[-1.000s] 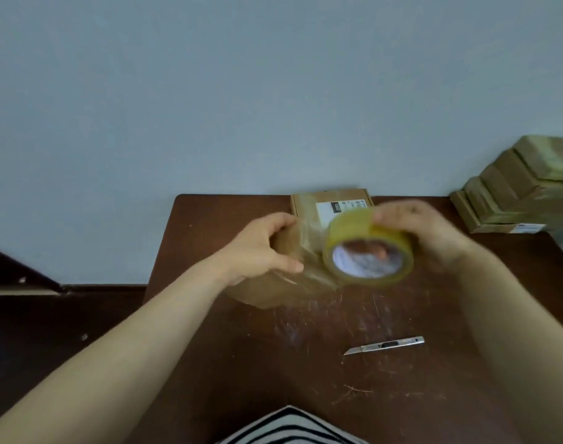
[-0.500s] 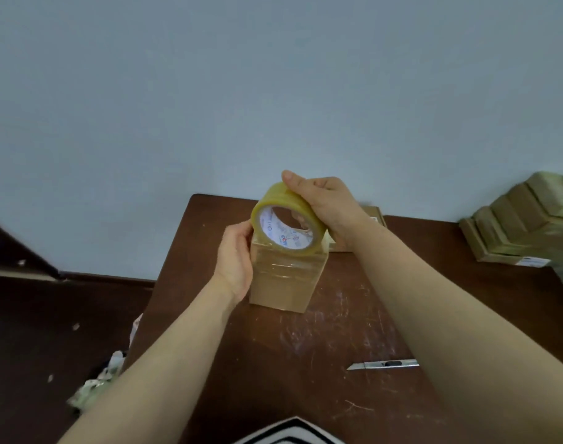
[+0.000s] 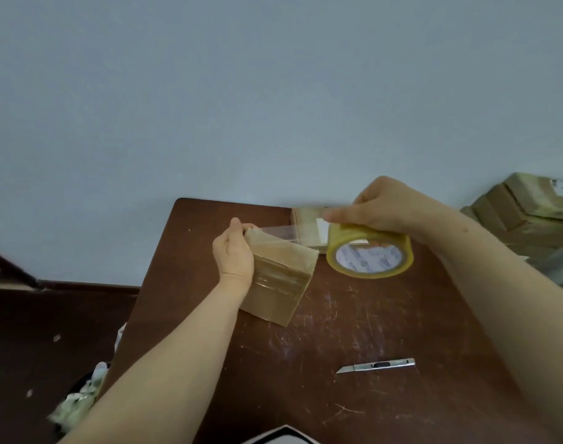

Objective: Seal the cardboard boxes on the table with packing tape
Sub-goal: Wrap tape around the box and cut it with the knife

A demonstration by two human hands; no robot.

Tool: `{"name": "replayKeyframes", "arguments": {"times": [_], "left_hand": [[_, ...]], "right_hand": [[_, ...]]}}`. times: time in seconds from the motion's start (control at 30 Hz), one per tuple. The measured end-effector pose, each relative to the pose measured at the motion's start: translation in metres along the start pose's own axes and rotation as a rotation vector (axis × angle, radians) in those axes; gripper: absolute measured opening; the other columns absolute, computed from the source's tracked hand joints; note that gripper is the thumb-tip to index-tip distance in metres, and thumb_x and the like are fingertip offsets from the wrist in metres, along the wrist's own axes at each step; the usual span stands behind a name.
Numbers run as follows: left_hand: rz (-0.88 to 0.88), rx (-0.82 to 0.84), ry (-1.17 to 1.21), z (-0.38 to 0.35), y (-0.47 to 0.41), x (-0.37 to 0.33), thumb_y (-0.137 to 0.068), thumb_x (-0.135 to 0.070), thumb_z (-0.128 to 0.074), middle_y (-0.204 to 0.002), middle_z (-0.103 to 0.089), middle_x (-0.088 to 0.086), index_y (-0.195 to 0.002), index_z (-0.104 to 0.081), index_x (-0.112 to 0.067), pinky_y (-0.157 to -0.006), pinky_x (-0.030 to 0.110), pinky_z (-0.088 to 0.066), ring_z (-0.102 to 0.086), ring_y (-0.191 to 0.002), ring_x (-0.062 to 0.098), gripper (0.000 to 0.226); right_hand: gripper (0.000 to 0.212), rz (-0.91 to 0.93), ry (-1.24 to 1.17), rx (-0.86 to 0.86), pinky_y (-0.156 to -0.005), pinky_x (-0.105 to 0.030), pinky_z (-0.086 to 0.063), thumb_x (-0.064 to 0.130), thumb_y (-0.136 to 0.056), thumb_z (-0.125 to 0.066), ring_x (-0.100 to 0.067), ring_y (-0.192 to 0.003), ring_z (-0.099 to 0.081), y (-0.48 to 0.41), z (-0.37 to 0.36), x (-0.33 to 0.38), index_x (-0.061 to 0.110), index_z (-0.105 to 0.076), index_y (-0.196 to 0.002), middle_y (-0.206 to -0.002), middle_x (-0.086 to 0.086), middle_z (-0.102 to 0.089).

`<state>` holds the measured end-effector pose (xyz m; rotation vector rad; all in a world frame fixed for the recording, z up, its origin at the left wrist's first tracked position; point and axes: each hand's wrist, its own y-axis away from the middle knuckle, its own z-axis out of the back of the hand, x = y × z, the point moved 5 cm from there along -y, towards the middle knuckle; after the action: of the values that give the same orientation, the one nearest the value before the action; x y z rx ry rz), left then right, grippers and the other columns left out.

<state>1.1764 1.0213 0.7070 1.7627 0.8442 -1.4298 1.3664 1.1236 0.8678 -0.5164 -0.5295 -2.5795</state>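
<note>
Hidden: left side of box [image 3: 281, 283] is behind left hand [image 3: 233, 254]; the fingers are out of sight and only the thumb shows, at the top edge.
Blurred: right hand [image 3: 392, 209] and roll [image 3: 369, 256]; print on the core is unreadable.
Cut off: stack [image 3: 530, 213] of taped boxes at right edge; striped cloth [image 3: 283, 437] at bottom edge.
Box: tilted, over table [image 3: 337, 395] left of centre; contact with table unclear. Clear tape bands cross its near face.
Left grip: wrapped round box's left side, thumb pinning strip's end at the top corner.
Strip [image 3: 278, 233]: clear, stretched from box top to roll.
Right grip: curled over roll's top rim; roll is right of box.
Far box [image 3: 309, 229]: at table's back edge, partly behind strip, roll and right hand.
Knife [image 3: 376, 365]: on table, near side, well apart from both hands.
Floor, left: pale crumpled litter [image 3: 81, 402], hard to make out.
</note>
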Motion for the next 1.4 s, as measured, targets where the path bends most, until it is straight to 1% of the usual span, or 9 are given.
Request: {"name": "replayKeyframes", "arguments": {"times": [0.17, 0.37, 0.7, 0.77, 0.9, 1.0, 1.13, 1.27, 1.4], "left_hand": [[0.004, 0.024, 0.025, -0.003, 0.000, 0.000, -0.101, -0.024, -0.038, -0.050, -0.060, -0.011, -0.062, -0.065, -0.014, -0.051, 0.010, -0.043, -0.055, -0.050, -0.003, 0.049], [0.000, 0.039, -0.016, -0.002, -0.001, 0.000, -0.101, -0.025, -0.038, -0.051, -0.061, -0.014, -0.062, -0.065, -0.016, -0.052, 0.009, -0.042, -0.055, -0.051, -0.004, 0.049], [0.114, 0.239, -0.175, 0.005, 0.004, -0.005, -0.101, -0.035, -0.038, -0.063, -0.064, -0.012, -0.071, -0.067, -0.022, -0.057, 0.012, -0.043, -0.059, -0.062, -0.001, 0.044], [-0.018, 0.356, -0.469, 0.006, 0.002, -0.020, -0.101, -0.036, -0.036, -0.078, -0.068, -0.016, -0.088, -0.068, -0.024, -0.065, 0.009, -0.043, -0.060, -0.079, -0.004, 0.037], [-0.725, 0.345, -0.931, -0.014, 0.019, -0.078, -0.101, -0.039, -0.031, -0.115, -0.066, 0.001, -0.122, -0.061, -0.016, -0.093, 0.034, -0.042, -0.058, -0.109, 0.020, 0.043], [-0.839, 0.583, -1.217, -0.052, 0.055, -0.064, -0.095, -0.056, -0.023, -0.102, -0.069, 0.002, -0.108, -0.066, -0.018, -0.093, 0.038, -0.040, -0.061, -0.099, 0.024, 0.059], [-0.990, 0.520, -1.469, -0.054, 0.071, -0.049, -0.092, -0.036, -0.039, -0.066, -0.064, 0.002, -0.071, -0.067, -0.013, -0.069, 0.036, -0.046, -0.061, -0.067, 0.025, 0.042], [-1.034, 0.583, -1.482, -0.066, 0.076, -0.049, -0.092, -0.040, -0.036, -0.082, -0.069, 0.006, -0.086, -0.071, -0.009, -0.091, 0.041, -0.046, -0.065, -0.083, 0.027, 0.047], [-1.119, 0.659, -1.447, -0.067, 0.089, -0.042, -0.083, -0.027, -0.043, -0.075, -0.065, 0.002, -0.080, -0.069, -0.014, -0.075, 0.033, -0.049, -0.062, -0.072, 0.024, 0.029]], "right_hand": [[0.089, -0.052, -0.023, 0.061, -0.050, -0.025, -0.042, 0.089, -0.026, -0.057, -0.012, -0.046, -0.051, 0.004, -0.033, -0.039, 0.009, -0.065, -0.061, -0.054, -0.010, -0.055], [0.071, -0.082, -0.005, 0.048, -0.048, -0.027, -0.035, 0.089, -0.043, -0.054, -0.006, -0.037, -0.041, -0.003, -0.066, -0.071, 0.019, -0.057, -0.049, -0.041, 0.007, -0.045], [0.060, -0.067, -0.315, 0.111, -0.056, -0.028, -0.035, 0.077, -0.064, -0.060, -0.012, -0.052, -0.043, -0.013, -0.131, -0.082, 0.017, -0.057, -0.061, -0.057, -0.001, -0.046], [0.060, -0.062, -0.334, 0.102, -0.054, -0.027, -0.034, 0.078, -0.062, -0.059, -0.010, -0.049, -0.042, -0.016, -0.132, -0.082, 0.018, -0.055, -0.058, -0.056, 0.000, -0.044], [0.063, -0.042, -0.375, 0.085, -0.054, -0.028, -0.034, 0.077, -0.063, -0.059, -0.011, -0.050, -0.042, -0.018, -0.134, -0.083, 0.015, -0.056, -0.059, -0.057, -0.002, -0.044], [0.077, -0.019, -0.407, 0.083, -0.052, -0.027, -0.033, 0.083, -0.056, -0.055, -0.009, -0.046, -0.041, -0.019, -0.135, -0.078, 0.007, -0.061, -0.062, -0.054, -0.001, -0.045], [0.067, -0.016, -0.451, 0.109, -0.047, -0.024, -0.027, 0.087, -0.042, -0.054, -0.008, -0.039, -0.030, -0.016, -0.137, -0.073, 0.020, -0.044, -0.046, -0.045, 0.006, -0.034], [0.055, -0.031, -0.458, 0.087, -0.051, -0.027, -0.035, 0.066, -0.074, -0.063, -0.014, -0.049, -0.041, -0.020, -0.139, -0.079, 0.014, -0.055, -0.056, -0.051, 0.000, -0.046], [0.046, -0.002, -0.428, 0.093, -0.048, -0.023, -0.031, 0.053, -0.079, -0.062, -0.011, -0.045, -0.037, -0.020, -0.145, -0.079, 0.014, -0.055, -0.056, -0.047, 0.002, -0.043]]}}
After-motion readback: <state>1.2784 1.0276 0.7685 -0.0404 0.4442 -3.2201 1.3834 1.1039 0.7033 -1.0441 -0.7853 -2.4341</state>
